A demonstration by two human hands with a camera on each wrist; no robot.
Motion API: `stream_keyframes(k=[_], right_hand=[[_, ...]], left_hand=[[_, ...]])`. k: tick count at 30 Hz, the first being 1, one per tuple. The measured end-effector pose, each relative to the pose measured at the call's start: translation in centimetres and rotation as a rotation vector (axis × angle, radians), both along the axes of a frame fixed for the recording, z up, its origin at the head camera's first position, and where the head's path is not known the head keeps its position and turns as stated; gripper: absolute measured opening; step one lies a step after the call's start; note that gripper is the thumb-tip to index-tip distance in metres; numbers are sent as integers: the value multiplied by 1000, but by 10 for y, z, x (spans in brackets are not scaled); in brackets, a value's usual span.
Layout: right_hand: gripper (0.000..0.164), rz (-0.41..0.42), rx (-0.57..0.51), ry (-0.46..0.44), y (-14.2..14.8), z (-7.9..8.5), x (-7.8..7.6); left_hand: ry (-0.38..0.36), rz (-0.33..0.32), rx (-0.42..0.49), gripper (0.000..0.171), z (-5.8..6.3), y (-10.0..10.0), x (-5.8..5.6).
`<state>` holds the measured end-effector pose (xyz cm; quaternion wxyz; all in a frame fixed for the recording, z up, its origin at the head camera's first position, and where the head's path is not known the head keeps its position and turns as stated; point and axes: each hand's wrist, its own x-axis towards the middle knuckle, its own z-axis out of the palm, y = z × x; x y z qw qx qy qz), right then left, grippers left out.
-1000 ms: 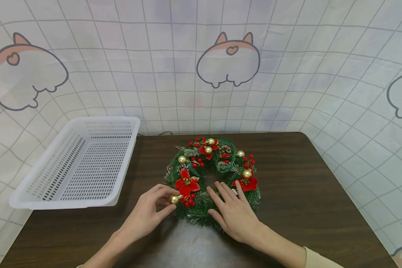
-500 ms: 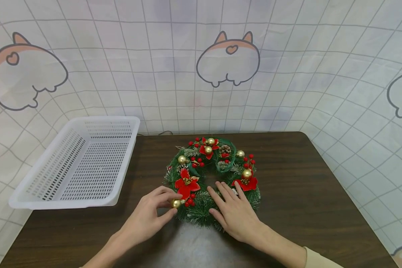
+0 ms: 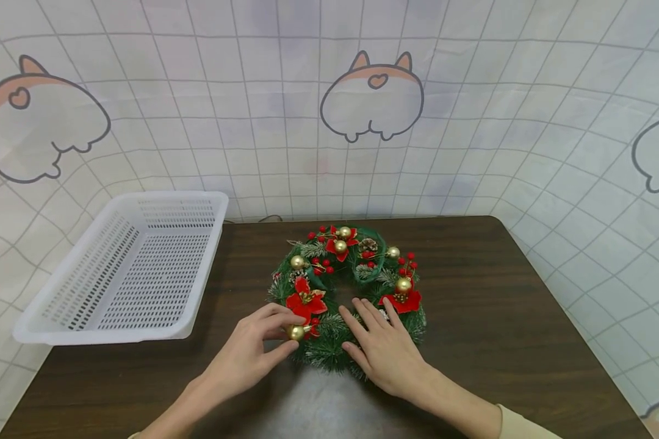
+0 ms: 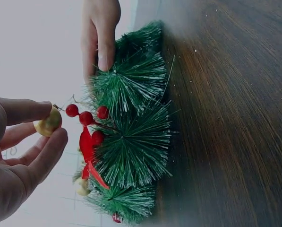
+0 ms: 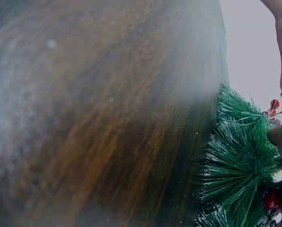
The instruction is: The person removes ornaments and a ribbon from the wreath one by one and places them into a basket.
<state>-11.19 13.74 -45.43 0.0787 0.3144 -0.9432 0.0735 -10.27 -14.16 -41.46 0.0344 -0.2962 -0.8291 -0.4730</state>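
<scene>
A green Christmas wreath (image 3: 329,350) lies on the table, trimmed with red poinsettias (image 3: 306,303), red berries, pine cones and gold balls. My left hand (image 3: 247,353) is at its front left and pinches a small gold ball (image 4: 48,122) between thumb and fingers. In the left wrist view this ball is raised above the table beside a sprig of red berries (image 4: 85,118). My right hand (image 3: 387,353) rests on the front right of the wreath, its fingers spread over the greenery. The right wrist view catches only part of that hand at its right edge.
A white perforated plastic basket (image 3: 154,280) stands on the left of the dark wooden table (image 3: 489,323). Behind the table hangs a white grid-patterned cloth (image 3: 461,110) with cartoon animal prints. A thin dark cable (image 3: 270,217) shows at the table's back edge.
My left hand has moved a little to the right with the gold ball, bringing it closer to the red berries. The right hand stays where it was on the wreath.
</scene>
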Motion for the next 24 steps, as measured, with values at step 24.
stream_keyframes(k=[24], right_hand=[[59,9,-8,21,0,-3,0]], left_hand=[[40,21,53,35,36,-15,-27]])
